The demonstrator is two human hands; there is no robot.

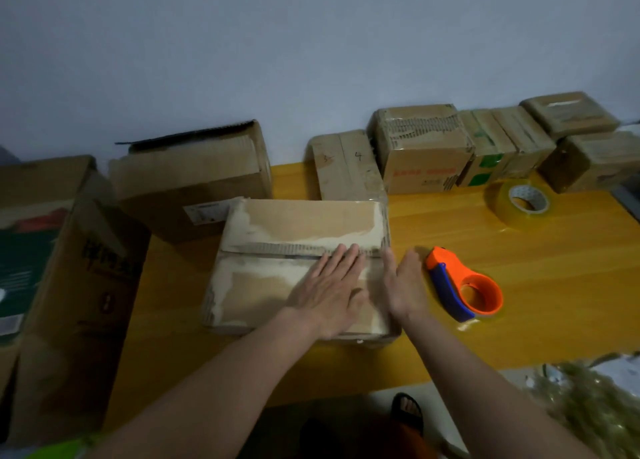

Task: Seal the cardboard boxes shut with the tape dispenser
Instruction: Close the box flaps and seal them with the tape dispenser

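From the head camera, the person stands at a yellow wooden table (pixel 519 268) and works on a flat cardboard box (pixel 298 268) in the middle of it. The left hand (pixel 329 285) lies flat on the top of this box, palm down, fingers straight and close together, and the fingertips reach the seam where the two top flaps meet. It grips nothing, it only presses on the near flap. The right hand (pixel 403 285) stands on its edge against the right side of the box, at 3 o'clock from the left hand; the fingers are straight, pointing away from the person, and it holds nothing.

The tape dispenser (pixel 462 283), orange with a blue handle, lies on the table at 3 o'clock from the box, just beside the right hand but not touching it. A roll of clear tape (pixel 523 204) rests further away at 2 o'clock.

At 12 o'clock from the box a row of smaller taped boxes (pixel 422 150) stands along the wall. At 10 o'clock there is a bigger open box (pixel 190 181), and at 9 o'clock a tall printed carton (pixel 69 285) near the table edge
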